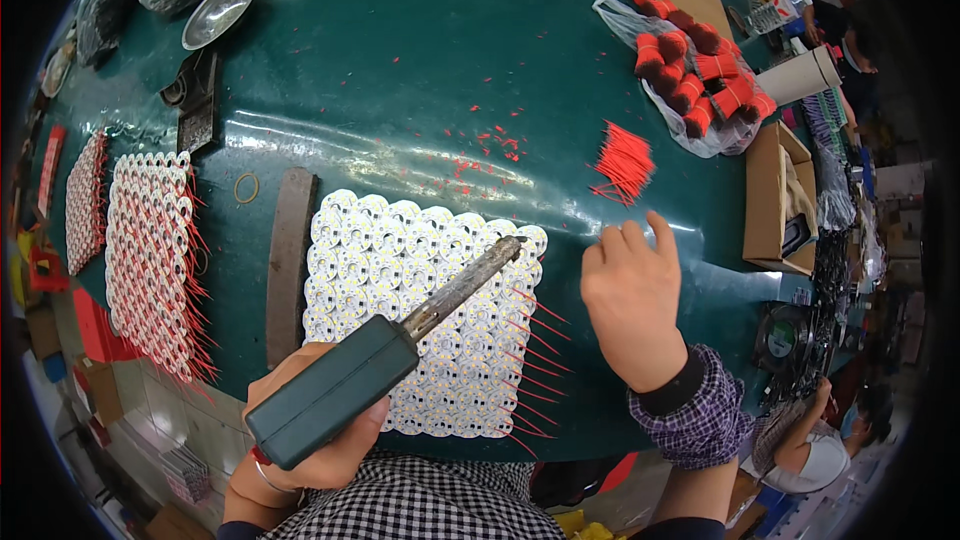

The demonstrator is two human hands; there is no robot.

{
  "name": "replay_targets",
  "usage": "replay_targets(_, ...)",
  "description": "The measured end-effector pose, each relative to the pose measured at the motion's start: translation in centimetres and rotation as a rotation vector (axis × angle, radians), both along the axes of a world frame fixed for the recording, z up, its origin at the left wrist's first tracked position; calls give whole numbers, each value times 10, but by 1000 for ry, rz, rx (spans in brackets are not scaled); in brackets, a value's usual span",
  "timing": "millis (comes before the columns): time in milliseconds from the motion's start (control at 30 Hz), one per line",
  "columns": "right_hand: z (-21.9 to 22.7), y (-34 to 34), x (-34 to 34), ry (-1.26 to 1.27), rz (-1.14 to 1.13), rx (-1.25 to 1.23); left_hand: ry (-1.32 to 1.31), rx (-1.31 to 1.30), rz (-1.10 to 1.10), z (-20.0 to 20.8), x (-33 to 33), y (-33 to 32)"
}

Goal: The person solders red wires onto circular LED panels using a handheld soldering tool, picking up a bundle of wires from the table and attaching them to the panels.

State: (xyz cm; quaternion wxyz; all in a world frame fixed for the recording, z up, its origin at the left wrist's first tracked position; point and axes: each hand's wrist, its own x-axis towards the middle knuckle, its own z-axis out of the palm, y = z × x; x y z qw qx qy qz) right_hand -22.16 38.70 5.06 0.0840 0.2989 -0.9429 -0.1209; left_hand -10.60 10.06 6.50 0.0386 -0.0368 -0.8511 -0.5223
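Note:
My left hand (340,440) is wrapped round the dark green handle of a soldering iron (335,392). Its worn metal barrel slants up and right, with the tip over the upper right corner of a panel of round white LED boards (440,330). Thin red wires stick out from the panel's right edge. To the right of it, my right hand (632,285) hovers with bent, closed fingers and one outer finger stretched out. Its fingertips are partly hidden, so I cannot make out what they hold. Just beyond lies a loose pile of short red wires (625,162).
A curved metal bar (290,265) lies along the panel's left side. Two more wired panels (150,260) stand further left. At the far right, red wire bundles (700,75) rest on a plastic bag near an open cardboard box (778,200). A metal bowl (220,12) sits back left.

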Motion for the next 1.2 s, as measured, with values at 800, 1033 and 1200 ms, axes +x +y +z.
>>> replay_targets(800,-42,-12,48,-88,-5,-729,-80,53,-146,-19,-16,13)
replay_targets(1033,-44,-11,47,-97,5,-719,-158,55,-155,-20,-13,14)
replay_targets(1200,-45,-12,47,-94,10,-715,-161,67,-146,-21,-13,15)
